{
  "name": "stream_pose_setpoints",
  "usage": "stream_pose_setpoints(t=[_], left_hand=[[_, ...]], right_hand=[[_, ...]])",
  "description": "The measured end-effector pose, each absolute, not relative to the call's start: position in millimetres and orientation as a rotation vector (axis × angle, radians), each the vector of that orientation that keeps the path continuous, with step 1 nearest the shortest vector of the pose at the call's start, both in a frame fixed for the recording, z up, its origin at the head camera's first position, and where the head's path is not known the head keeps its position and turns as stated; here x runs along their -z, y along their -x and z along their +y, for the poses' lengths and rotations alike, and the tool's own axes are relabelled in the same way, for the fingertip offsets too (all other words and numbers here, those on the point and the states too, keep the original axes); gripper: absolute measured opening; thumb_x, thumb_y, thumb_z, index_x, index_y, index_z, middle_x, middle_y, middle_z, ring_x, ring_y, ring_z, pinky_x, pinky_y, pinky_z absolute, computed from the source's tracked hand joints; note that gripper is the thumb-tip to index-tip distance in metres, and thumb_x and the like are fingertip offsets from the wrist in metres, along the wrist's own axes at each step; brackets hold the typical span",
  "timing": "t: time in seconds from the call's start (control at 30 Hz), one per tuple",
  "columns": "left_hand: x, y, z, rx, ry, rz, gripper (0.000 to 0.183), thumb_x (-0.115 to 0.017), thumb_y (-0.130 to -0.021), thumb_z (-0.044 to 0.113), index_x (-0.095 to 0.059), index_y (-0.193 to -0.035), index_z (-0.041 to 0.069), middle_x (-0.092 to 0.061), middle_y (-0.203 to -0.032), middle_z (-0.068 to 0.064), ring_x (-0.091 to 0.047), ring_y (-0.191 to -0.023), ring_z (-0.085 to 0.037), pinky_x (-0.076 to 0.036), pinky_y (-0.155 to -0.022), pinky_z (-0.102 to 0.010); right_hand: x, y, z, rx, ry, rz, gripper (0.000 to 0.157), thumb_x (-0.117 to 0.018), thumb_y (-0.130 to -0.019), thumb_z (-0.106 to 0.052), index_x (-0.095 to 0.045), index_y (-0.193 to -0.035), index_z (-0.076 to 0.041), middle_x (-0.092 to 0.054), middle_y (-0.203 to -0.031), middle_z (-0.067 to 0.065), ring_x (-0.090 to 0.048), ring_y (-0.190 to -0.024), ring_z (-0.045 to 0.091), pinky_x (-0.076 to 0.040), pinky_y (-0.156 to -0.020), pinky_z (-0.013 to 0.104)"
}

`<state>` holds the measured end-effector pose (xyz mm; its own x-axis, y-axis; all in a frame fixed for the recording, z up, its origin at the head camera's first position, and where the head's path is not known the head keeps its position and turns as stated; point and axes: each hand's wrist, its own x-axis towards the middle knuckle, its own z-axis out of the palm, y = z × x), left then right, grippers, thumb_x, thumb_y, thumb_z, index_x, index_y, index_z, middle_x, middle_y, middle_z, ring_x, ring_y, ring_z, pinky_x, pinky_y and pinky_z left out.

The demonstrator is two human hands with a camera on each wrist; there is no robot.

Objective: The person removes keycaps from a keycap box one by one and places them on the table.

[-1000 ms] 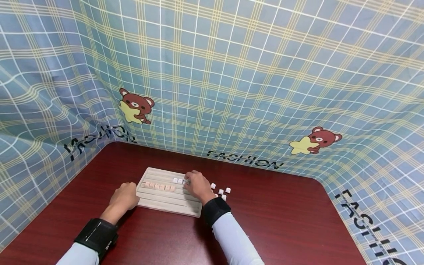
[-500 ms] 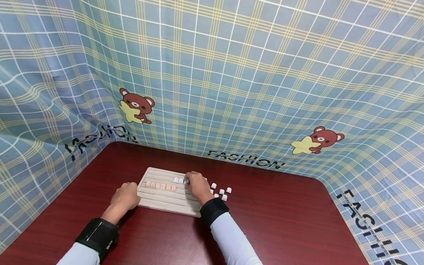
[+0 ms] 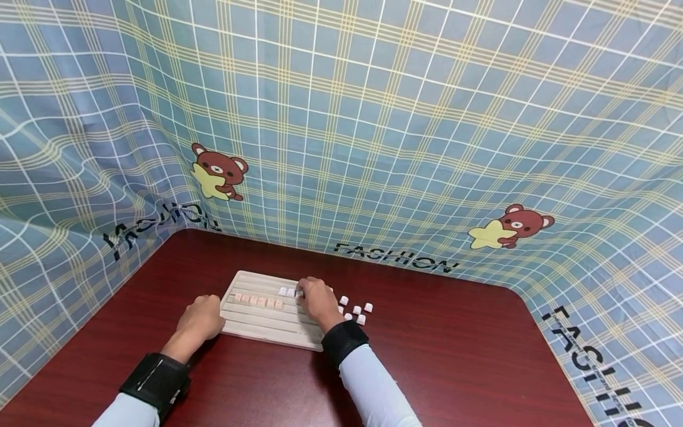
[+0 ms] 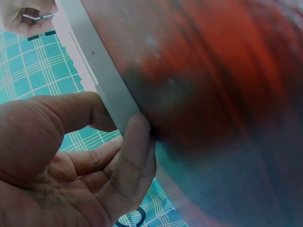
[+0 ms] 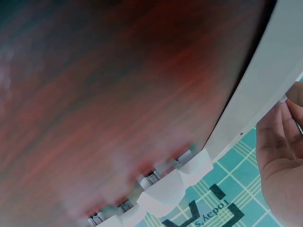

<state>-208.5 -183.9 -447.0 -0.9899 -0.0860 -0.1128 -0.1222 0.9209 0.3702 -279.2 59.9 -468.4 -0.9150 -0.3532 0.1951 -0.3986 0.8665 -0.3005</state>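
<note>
the left hand (image 3: pixel 200 319) pinches the left edge of the pale grooved tray (image 3: pixel 267 331) on the red surface (image 3: pixel 453 356) — the right hand (image 3: pixel 318 302), fingers drawn narrow, pinches a small white keycap (image 5: pixel 283 99) at the tray, beside two white keycaps (image 3: pixel 286 292); a peach keycap row (image 3: pixel 258 300) sits nearer — loose caps (image 3: pixel 356 309) lie right.

The left hand (image 4: pixel 57 170) pinches the board (image 4: pixel 102 66) between thumb and fingers. Pink caps (image 4: pixel 65 38) run from near its thumb toward the right hand (image 4: pixel 23 16); cloth (image 4: pixel 38 68) shows between the hands.
</note>
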Motion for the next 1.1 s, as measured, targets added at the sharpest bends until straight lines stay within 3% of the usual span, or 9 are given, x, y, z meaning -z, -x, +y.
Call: stream_pose_setpoints(t=[0.57,1.1], left_hand=[[447,210,-185,-0.593,0.173,2.962,0.023,-0.06,-0.082,0.001,-0.062,-0.098,-0.014,-0.057,-0.085,-0.022,-0.053,-0.071,-0.029,-0.046,-0.062,-0.042],[446,210,-184,-0.597,0.163,2.963,0.02,-0.06,-0.081,0.001,-0.062,-0.094,-0.013,-0.058,-0.082,-0.022,-0.052,-0.069,-0.029,-0.045,-0.06,-0.042]], right_hand=[[445,265,101,-0.724,-0.701,-2.834,0.013,-0.071,-0.086,-0.008,-0.069,-0.099,-0.008,-0.067,-0.097,0.005,-0.068,-0.087,0.017,-0.053,-0.071,0.025],[453,231,148,-0.639,-0.808,-2.778,0.011,-0.073,-0.084,-0.007,-0.069,-0.094,-0.008,-0.065,-0.09,0.005,-0.068,-0.078,0.015,-0.051,-0.065,0.022]])
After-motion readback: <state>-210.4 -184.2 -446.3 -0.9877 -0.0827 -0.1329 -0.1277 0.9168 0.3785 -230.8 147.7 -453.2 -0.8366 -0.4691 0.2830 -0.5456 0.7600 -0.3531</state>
